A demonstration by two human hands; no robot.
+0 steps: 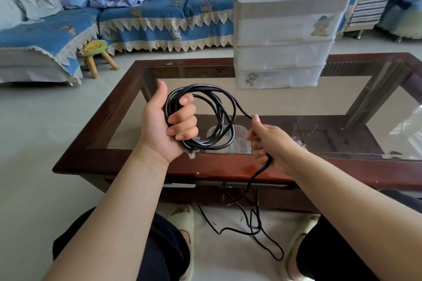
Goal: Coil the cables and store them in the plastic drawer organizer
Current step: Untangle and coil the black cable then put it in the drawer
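Observation:
My left hand [169, 121] grips several loops of a black cable [225, 107], held up over the glass table. A clear plug sticks out just below that fist. From the coil the cable runs right into my right hand [266, 141], whose fingers are curled round it. Below that hand the cable drops past the table's front edge to a loose tangle on the floor [258, 230] between my feet. The white plastic drawer organizer [285, 29] stands at the table's far side, with three drawers, all pushed in, and open compartments on top.
The glass-topped table has a dark wooden frame [96, 157]. A blue-covered sofa [159, 11] runs along the back, with a small wooden stool [96, 52] in front of it. Something clear lies under the glass near the coil.

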